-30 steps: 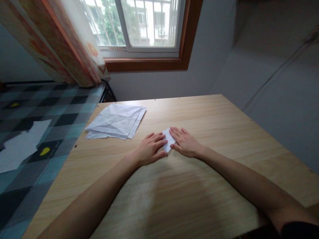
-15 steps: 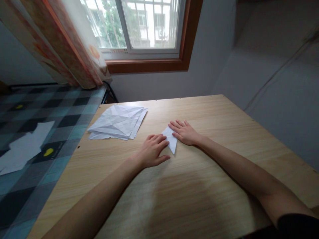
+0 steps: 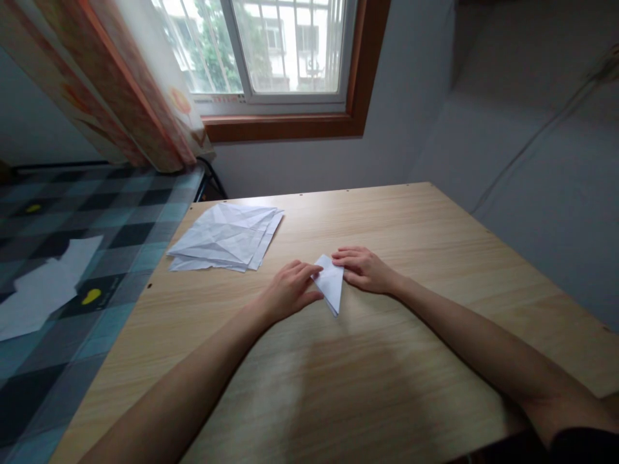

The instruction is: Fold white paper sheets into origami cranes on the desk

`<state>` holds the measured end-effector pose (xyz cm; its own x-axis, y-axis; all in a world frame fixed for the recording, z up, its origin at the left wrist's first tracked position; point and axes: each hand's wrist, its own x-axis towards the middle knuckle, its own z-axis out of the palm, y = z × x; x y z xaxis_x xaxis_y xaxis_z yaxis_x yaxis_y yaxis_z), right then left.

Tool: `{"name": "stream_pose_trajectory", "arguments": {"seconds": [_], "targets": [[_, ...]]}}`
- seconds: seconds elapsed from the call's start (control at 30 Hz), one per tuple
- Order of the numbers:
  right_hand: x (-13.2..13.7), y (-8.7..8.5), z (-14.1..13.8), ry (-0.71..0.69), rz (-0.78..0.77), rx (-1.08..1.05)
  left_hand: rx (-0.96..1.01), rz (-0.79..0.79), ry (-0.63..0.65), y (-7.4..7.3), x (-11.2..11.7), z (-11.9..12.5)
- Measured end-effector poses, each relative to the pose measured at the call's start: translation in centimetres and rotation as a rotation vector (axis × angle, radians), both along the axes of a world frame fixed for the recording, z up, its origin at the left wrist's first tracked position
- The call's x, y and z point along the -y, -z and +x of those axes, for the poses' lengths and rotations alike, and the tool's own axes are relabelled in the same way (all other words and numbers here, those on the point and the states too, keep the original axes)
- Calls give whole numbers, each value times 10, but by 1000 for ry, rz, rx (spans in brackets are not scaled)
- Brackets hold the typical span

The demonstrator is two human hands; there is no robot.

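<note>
A small white paper folded into a narrow triangle (image 3: 331, 285) lies on the wooden table (image 3: 396, 361), its point toward me. My left hand (image 3: 289, 291) rests at its left edge, fingertips pinched on the paper. My right hand (image 3: 363, 268) grips its upper right edge with curled fingers. Both hands touch the paper at the middle of the table.
A stack of creased white sheets (image 3: 223, 236) lies at the table's far left. A bed with a checked cover (image 3: 72, 258) and loose paper (image 3: 39, 287) stands left of the table. A window (image 3: 271, 51), a curtain (image 3: 120, 84) and grey walls close the back and right.
Both hands went from lying flat on the paper to pinching its edges. The folded paper has shifted slightly toward me and shows more of its triangular shape.
</note>
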<state>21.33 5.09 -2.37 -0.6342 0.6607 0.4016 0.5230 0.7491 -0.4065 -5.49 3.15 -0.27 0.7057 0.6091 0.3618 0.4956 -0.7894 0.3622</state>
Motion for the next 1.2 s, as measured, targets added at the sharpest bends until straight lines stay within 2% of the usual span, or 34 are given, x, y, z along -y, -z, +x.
{"name": "stream_pose_trajectory", "arguments": {"seconds": [0.17,0.33,0.5,0.67,0.9,1.03,1.2], "targets": [[-1,-2,-4,0,-9,-114,40,-22,-29,-3,2,3],[3,-5,-12,125,-93,-179,129,-138,-206,-2,-1,6],[5,-10,-13,97,-172,-212,160,-226,-322,0,-6,7],[4,-10,-16,126,-218,-243,82,-142,-367,1,-7,9],[7,-4,-34,358,-138,-7,-33,44,-516,7,-12,6],[7,-4,-42,458,-161,19,-68,65,-510,8,-12,5],[4,-4,-43,454,-216,-26,-75,76,-436,7,-11,4]]}}
